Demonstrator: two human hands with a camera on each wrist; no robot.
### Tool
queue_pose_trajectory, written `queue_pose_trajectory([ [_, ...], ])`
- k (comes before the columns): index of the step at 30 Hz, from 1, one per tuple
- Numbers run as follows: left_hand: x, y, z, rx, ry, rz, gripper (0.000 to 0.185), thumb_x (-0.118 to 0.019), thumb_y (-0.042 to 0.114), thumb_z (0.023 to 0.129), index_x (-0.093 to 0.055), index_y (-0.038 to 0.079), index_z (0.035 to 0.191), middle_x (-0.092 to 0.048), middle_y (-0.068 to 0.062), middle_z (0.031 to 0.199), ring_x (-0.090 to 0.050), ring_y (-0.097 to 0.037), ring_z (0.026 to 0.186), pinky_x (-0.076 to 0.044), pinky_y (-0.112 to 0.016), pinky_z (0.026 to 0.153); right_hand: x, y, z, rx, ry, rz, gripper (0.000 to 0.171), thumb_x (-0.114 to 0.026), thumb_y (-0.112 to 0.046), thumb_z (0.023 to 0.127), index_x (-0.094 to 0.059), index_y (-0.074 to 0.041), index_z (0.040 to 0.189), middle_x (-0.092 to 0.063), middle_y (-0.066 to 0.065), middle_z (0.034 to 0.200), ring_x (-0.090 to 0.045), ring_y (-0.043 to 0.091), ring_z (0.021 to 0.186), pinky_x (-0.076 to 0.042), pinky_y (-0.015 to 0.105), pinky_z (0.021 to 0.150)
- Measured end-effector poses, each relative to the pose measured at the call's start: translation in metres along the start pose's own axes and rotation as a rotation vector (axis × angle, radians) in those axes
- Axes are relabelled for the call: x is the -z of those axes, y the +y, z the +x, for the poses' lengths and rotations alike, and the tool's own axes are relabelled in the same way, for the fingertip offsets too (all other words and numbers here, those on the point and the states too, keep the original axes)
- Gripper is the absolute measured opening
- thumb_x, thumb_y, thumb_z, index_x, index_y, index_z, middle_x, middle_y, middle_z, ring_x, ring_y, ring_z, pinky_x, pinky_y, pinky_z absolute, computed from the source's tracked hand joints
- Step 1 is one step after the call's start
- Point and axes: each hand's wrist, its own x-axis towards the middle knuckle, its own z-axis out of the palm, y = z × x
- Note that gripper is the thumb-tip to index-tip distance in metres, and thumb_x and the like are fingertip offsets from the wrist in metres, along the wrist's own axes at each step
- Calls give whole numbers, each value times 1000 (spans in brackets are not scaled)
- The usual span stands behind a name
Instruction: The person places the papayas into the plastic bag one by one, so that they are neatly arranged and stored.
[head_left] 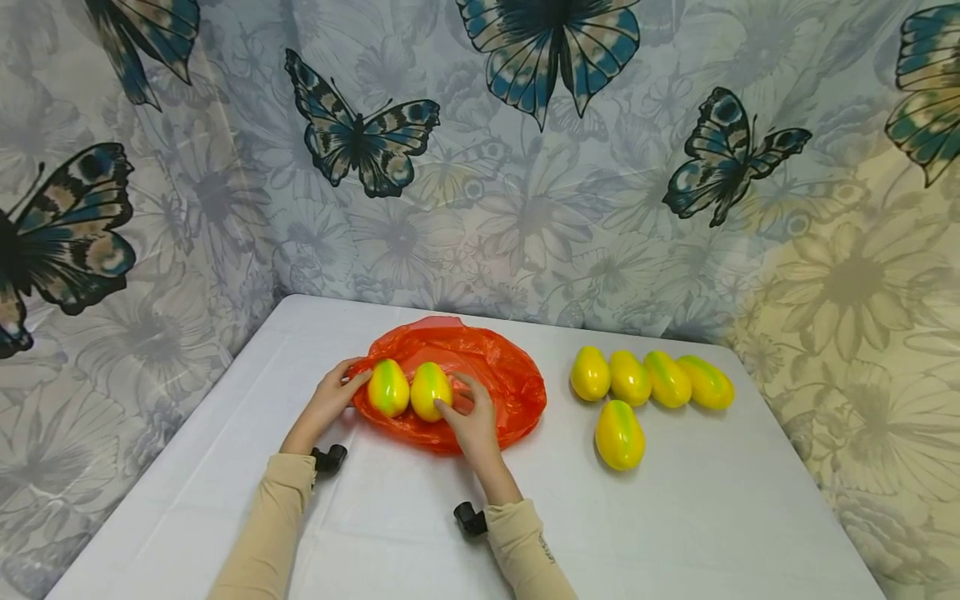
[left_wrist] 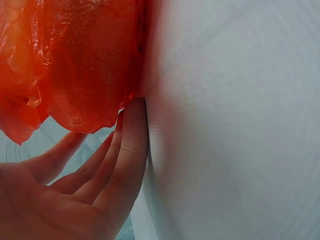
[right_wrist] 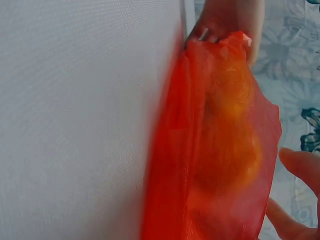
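Note:
Two glossy yellow mangoes with green streaks sit side by side in the mouth of a red plastic bag (head_left: 502, 387). My left hand (head_left: 332, 398) is at the bag's left edge, beside the left mango (head_left: 388, 388). In the left wrist view, its nearly straight fingers (left_wrist: 131, 150) reach along the tabletop to the bag's underside. At the right mango (head_left: 430, 390) is my right hand (head_left: 474, 412), thumb tip overlapping its lower right side. The right wrist view shows that hand's fingertips (right_wrist: 295, 160) spread beside the bag, with the mangoes showing through the red plastic.
On the white-covered table (head_left: 397, 533), several more mangoes stand right of the bag: a row (head_left: 630, 377) at the back and a single mango (head_left: 620, 435) in front. A butterfly-patterned curtain (head_left: 517, 225) hangs behind. Each wrist wears a black camera.

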Motion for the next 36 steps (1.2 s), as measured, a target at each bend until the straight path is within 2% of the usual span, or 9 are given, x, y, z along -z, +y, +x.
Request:
queue_pose_trajectory([
  [15,0,0,-1,0,-6,1,65,-49,47,100,-34,7,149,-43,-24,145,-56,-35,116,-56,-31,83,30,-7,0,67,33,-2,52,-76,-14,85,-57,-10,133,-52,15,140,-50,38,128,-46,54,103],
  [23,0,1,-2,-17,-7,3,64,-48,45,100,-34,6,148,-42,-25,145,-56,-37,118,-57,-33,83,51,-2,5,59,71,22,52,-75,-12,85,-57,-11,133,-53,11,140,-50,38,128,-47,53,102],
  [26,-1,1,-2,-21,2,13,65,-48,47,100,-35,6,148,-43,-25,145,-56,-36,117,-57,-33,83,60,-11,0,57,77,33,52,-74,-11,86,-56,-8,134,-51,13,142,-49,40,130,-46,54,103],
  [31,0,1,-2,-11,-5,6,65,-48,47,100,-34,7,149,-41,-25,147,-54,-38,122,-57,-36,87,73,-11,2,40,89,16,54,-74,-12,87,-54,-6,136,-50,15,143,-49,39,130,-45,54,104],
  [33,-1,0,-1,-10,-4,7,65,-48,47,100,-34,7,149,-41,-24,147,-53,-38,123,-57,-35,87,77,-1,7,50,103,2,54,-74,-14,87,-54,-8,137,-51,15,142,-50,38,129,-46,52,104],
  [36,-1,0,0,-10,-4,11,65,-48,48,100,-34,6,149,-41,-25,147,-55,-37,121,-56,-34,87,85,-1,6,44,116,-5,53,-73,-13,88,-53,-8,137,-51,17,142,-51,39,128,-46,51,104],
])
